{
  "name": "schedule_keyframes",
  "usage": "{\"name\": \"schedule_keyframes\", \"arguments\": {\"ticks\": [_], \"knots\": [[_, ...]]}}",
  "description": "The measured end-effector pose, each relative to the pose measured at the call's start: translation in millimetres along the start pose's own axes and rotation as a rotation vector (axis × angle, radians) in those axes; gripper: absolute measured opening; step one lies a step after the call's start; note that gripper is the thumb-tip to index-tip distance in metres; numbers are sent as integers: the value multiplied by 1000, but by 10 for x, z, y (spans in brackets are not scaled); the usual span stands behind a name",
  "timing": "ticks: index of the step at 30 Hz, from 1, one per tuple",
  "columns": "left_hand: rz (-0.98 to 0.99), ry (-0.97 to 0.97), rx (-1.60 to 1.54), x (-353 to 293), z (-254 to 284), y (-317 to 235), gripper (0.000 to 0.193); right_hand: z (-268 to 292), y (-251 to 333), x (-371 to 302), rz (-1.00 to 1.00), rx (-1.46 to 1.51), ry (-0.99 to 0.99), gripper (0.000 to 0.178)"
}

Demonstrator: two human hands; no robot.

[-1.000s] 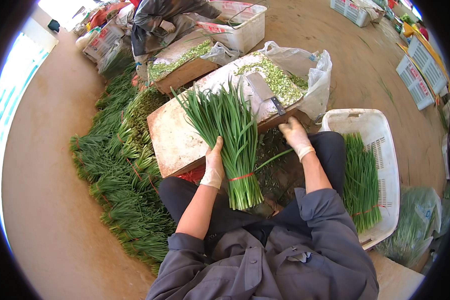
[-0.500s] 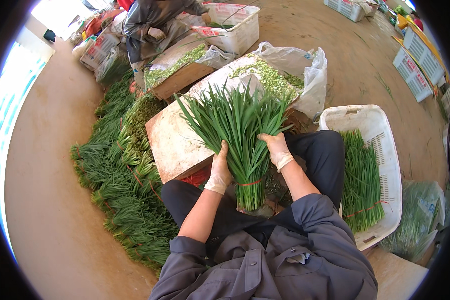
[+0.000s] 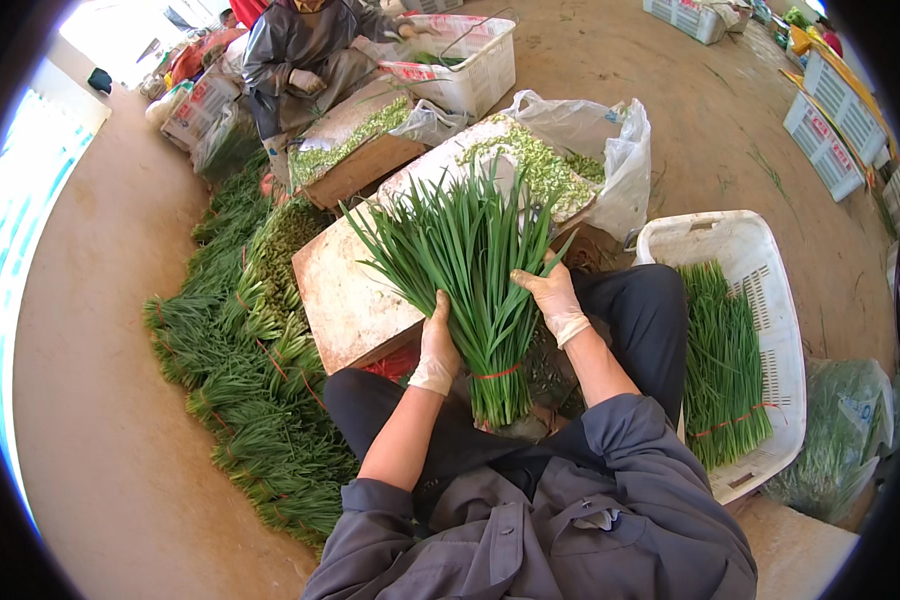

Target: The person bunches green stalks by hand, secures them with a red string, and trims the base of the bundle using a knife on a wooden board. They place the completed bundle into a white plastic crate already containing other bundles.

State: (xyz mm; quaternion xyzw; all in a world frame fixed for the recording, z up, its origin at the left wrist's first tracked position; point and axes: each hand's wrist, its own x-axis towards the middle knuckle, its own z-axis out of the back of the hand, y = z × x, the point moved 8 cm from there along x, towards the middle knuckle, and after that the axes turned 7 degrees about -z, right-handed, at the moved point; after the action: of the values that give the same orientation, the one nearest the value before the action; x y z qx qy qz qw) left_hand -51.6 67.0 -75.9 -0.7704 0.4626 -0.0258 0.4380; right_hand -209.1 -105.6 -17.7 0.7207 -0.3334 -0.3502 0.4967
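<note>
A big bunch of garlic chives (image 3: 480, 270) stands upright between my knees, its leaves fanned out at the top. A red band (image 3: 497, 373) circles the stems near their cut ends. My gloved left hand (image 3: 437, 345) is closed against the left side of the leaves, thumb up. On the other side, my gloved right hand (image 3: 553, 295) grips the leaf edge between thumb and fingers. Just beyond the bunch lies a pale board (image 3: 350, 285) with chopped stem bits (image 3: 540, 165) scattered over its far end.
At my right is a white plastic crate (image 3: 750, 235) holding a banded chive bunch (image 3: 722, 360). Many tied bunches (image 3: 260, 420) lie heaped on the floor at my left. A clear bag (image 3: 625, 165) hangs by the board. Another person (image 3: 315, 60) sits beyond, beside a second crate (image 3: 485, 75).
The bunch has tilted slightly to the left at its top, still between both hands. My right hand has shifted a little. Across from me, the other person has moved slightly.
</note>
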Motion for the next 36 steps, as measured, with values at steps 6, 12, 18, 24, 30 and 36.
{"name": "schedule_keyframes", "arguments": {"ticks": [6, 12, 18, 24, 30, 36], "knots": [[-40, -99, 79, -171, -128, -100, 61, 47, 1001, -352, 654, -791, -493, 80], [-40, -76, 133, -227, -304, -98, 59, -397, 1357, -476, 829, -896, -113, 82], [-44, -37, 109, -196, -237, -40, 61, -309, 1185, -196, 690, -963, -170, 100], [20, 102, -10, -195, -298, 27, 67, -173, 1130, -72, 571, -781, -80, 95], [13, 147, -23, -186, -331, 5, 63, -192, 1113, 91, 443, -672, 176, 79], [64, 154, -6, -209, -435, 51, 63, -101, 1056, 173, 442, -570, 190, 70]]}}
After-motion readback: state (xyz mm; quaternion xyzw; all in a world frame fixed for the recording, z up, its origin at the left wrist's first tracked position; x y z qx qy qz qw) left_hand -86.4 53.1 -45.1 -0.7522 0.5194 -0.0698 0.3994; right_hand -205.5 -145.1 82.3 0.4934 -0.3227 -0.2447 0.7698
